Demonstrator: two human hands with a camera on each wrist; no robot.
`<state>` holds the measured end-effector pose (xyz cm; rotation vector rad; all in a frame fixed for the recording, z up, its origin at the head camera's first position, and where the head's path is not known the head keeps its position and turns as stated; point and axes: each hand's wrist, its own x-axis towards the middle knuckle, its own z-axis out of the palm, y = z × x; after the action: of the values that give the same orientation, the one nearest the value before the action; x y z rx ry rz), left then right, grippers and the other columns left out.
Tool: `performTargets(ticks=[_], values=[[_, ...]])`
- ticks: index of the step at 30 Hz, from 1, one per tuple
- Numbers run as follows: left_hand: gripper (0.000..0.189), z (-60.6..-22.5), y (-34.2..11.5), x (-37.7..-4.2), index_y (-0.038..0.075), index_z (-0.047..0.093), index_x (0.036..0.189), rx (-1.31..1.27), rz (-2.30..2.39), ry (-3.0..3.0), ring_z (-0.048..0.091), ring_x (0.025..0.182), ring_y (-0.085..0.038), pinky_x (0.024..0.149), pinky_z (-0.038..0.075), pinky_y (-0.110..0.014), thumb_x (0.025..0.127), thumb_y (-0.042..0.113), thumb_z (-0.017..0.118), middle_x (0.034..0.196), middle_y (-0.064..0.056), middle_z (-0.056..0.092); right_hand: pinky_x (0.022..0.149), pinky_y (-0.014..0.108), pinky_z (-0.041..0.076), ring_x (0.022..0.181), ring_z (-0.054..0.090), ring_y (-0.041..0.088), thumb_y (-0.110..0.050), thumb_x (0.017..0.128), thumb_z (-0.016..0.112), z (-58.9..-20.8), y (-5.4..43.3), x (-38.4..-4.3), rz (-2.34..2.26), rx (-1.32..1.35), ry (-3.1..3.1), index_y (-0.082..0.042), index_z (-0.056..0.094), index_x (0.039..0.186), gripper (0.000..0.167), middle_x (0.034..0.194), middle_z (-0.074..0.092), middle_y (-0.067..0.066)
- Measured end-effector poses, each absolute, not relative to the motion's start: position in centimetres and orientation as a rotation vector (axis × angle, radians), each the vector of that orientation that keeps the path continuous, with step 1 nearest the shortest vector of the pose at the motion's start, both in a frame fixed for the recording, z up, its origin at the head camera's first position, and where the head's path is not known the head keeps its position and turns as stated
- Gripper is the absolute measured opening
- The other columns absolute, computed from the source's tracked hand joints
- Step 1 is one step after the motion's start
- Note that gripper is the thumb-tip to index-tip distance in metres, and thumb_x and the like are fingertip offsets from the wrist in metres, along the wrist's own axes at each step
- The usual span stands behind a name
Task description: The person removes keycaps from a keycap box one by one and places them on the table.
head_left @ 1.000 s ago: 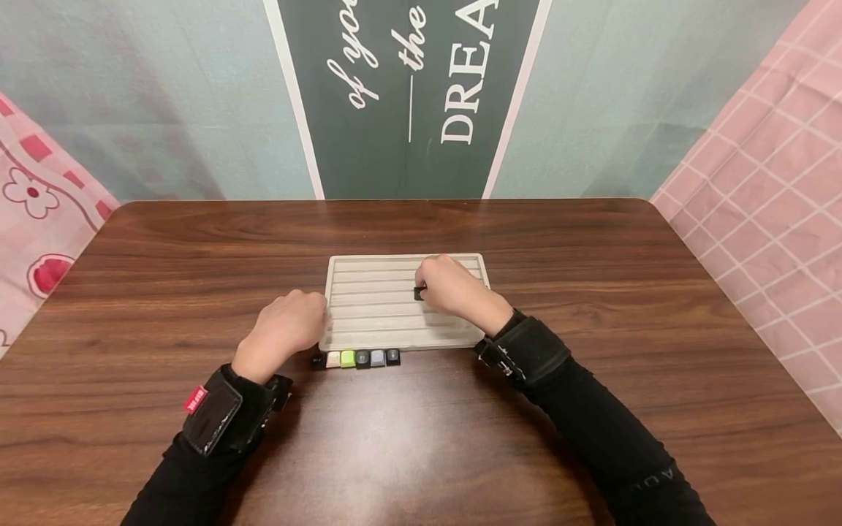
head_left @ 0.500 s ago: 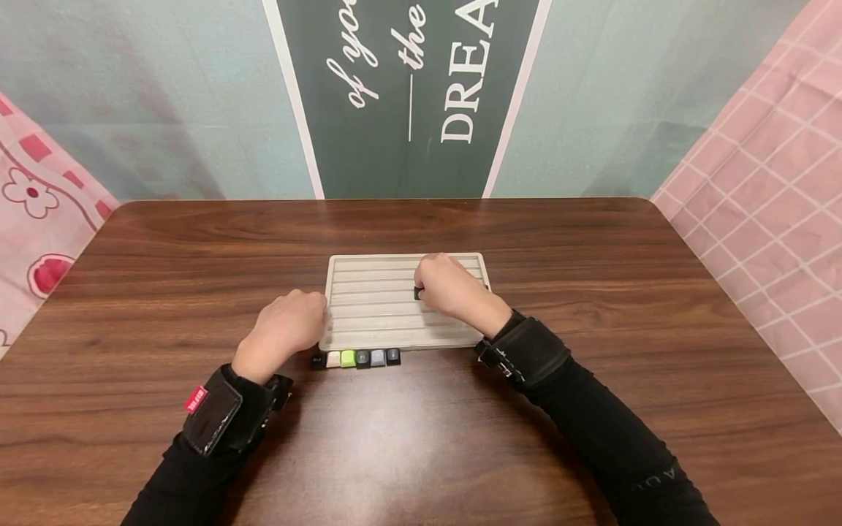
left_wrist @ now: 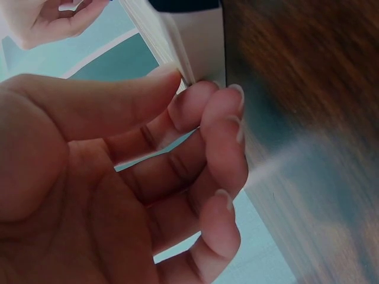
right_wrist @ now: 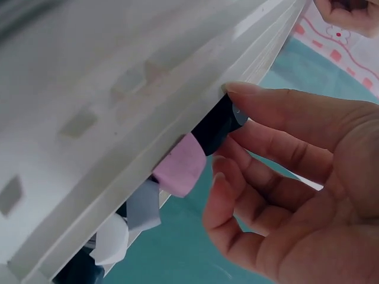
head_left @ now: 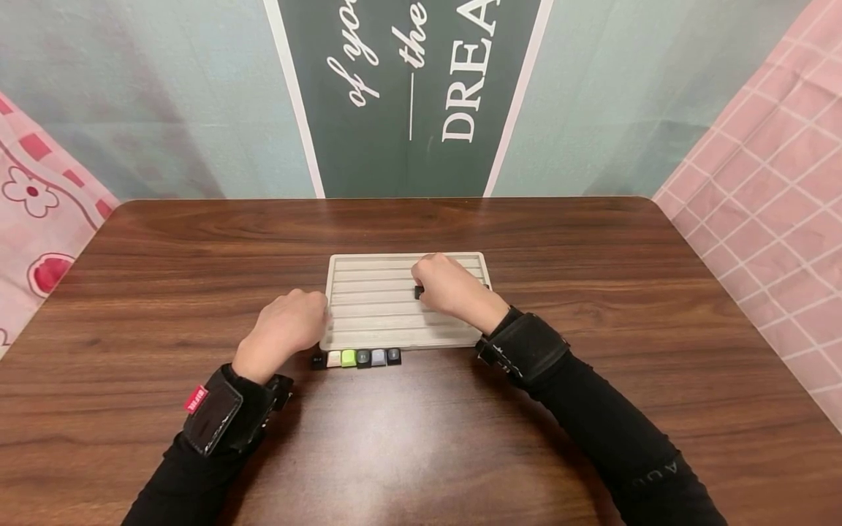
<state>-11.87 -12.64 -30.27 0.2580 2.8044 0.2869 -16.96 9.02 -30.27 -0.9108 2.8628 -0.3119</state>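
Note:
A cream ridged tray (head_left: 368, 310) lies on the table. My left hand (head_left: 289, 325) pinches its left edge between thumb and curled fingers; the left wrist view shows the tray's edge (left_wrist: 198, 50) at the fingertips. Over the right half of the tray, my right hand (head_left: 454, 288) pinches a black keycap (right_wrist: 238, 115). That keycap sits at the end of a row along one ridge, beside another black keycap (right_wrist: 210, 133), a pink keycap (right_wrist: 182, 165), a grey keycap (right_wrist: 143, 206) and a white keycap (right_wrist: 111, 239). From the head view, my right hand hides most of this row.
Along the tray's front edge stand several loose keycaps, among them a white one (head_left: 334, 359), a lime green one (head_left: 349, 358) and a grey-blue one (head_left: 378, 357). The brown wooden table (head_left: 408, 453) reaches back to a printed cloth backdrop (head_left: 217, 95).
My right hand's knuckles have shifted very slightly left over the same keycap. My left hand and the tray stay in place.

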Motion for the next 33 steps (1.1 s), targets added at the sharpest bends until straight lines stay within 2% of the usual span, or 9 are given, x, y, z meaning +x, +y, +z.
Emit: performTargets(ticks=[7, 15, 23, 27, 30, 33], values=[[0.018, -30.16, -12.55, -11.78, 0.007, 0.055, 0.069, 0.261, 0.289, 2.808, 0.056, 0.066, -0.027, 0.056, 0.044, -0.043, 0.086, 0.010, 0.048, 0.077, -0.015, 0.059, 0.048, 0.023, 0.021, 0.054, 0.022, 0.012, 0.010, 0.072, 0.053, -29.93, 8.88, -17.05, -0.269, -0.908, 2.843, -0.014, 0.028, 0.056, 0.039, 0.059, 0.020, -0.002], [0.019, -30.25, -12.59, -11.72, 0.007, 0.054, 0.068, 0.249, 0.288, 2.800, 0.054, 0.064, -0.025, 0.056, 0.043, -0.042, 0.085, 0.009, 0.047, 0.073, -0.012, 0.057, 0.046, 0.022, 0.019, 0.051, 0.016, 0.010, 0.009, 0.070, 0.051, -29.61, 8.84, -17.09, -0.223, -0.922, 2.818, -0.016, 0.023, 0.053, 0.041, 0.057, 0.015, -0.004], [0.019, -30.33, -12.56, -11.71, 0.007, 0.053, 0.067, 0.251, 0.289, 2.797, 0.051, 0.062, -0.024, 0.055, 0.042, -0.040, 0.085, 0.008, 0.046, 0.072, -0.011, 0.055, 0.047, 0.022, 0.019, 0.050, 0.017, 0.010, 0.009, 0.072, 0.052, -29.71, 8.95, -17.24, -0.213, -0.907, 2.790, -0.016, 0.024, 0.053, 0.042, 0.056, 0.016, -0.004], [0.019, -30.35, -12.56, -11.70, 0.007, 0.053, 0.067, 0.248, 0.288, 2.800, 0.052, 0.063, -0.025, 0.055, 0.042, -0.041, 0.085, 0.008, 0.046, 0.073, -0.012, 0.056, 0.048, 0.023, 0.021, 0.052, 0.022, 0.011, 0.007, 0.073, 0.054, -29.76, 8.95, -17.28, -0.220, -0.895, 2.782, -0.013, 0.029, 0.055, 0.037, 0.057, 0.019, -0.003], [0.019, -30.38, -12.56, -11.69, 0.007, 0.053, 0.067, 0.251, 0.287, 2.801, 0.053, 0.063, -0.025, 0.054, 0.042, -0.041, 0.085, 0.008, 0.046, 0.074, -0.012, 0.057, 0.051, 0.023, 0.029, 0.055, 0.032, 0.012, 0.006, 0.073, 0.056, -29.76, 8.95, -17.23, -0.234, -0.890, 2.781, -0.009, 0.044, 0.060, 0.023, 0.060, 0.035, -0.001], [0.020, -30.39, -12.61, -11.67, 0.007, 0.053, 0.067, 0.244, 0.287, 2.804, 0.052, 0.062, -0.025, 0.054, 0.042, -0.041, 0.085, 0.008, 0.046, 0.073, -0.012, 0.056, 0.056, 0.025, 0.035, 0.062, 0.041, 0.015, 0.007, 0.074, 0.056, -29.74, 8.93, -17.18, -0.254, -0.892, 2.782, -0.005, 0.055, 0.071, 0.012, 0.069, 0.048, 0.004]])
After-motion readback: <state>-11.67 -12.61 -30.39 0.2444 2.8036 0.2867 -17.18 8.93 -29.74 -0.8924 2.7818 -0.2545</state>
